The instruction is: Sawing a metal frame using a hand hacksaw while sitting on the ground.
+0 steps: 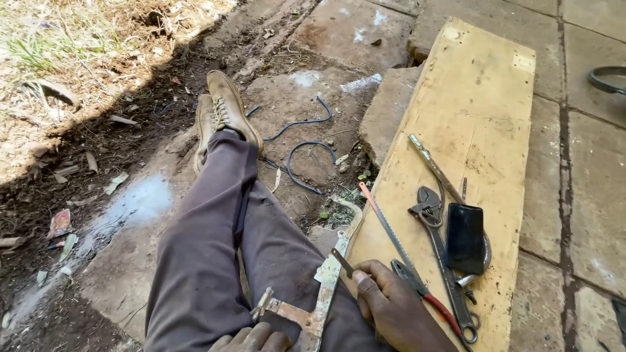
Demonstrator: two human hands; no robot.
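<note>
The right hand (pixel 391 309) rests on the near end of the board (pixel 456 169), fingers curled round a small metal piece (pixel 342 262). The left hand (pixel 251 339) lies loosely closed against the metal frame (pixel 313 306) across the lap. The frame could slip off, since neither hand clamps it.

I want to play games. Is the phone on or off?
Cannot tell if powered. The phone lies on the board, its face plain black.
</note>
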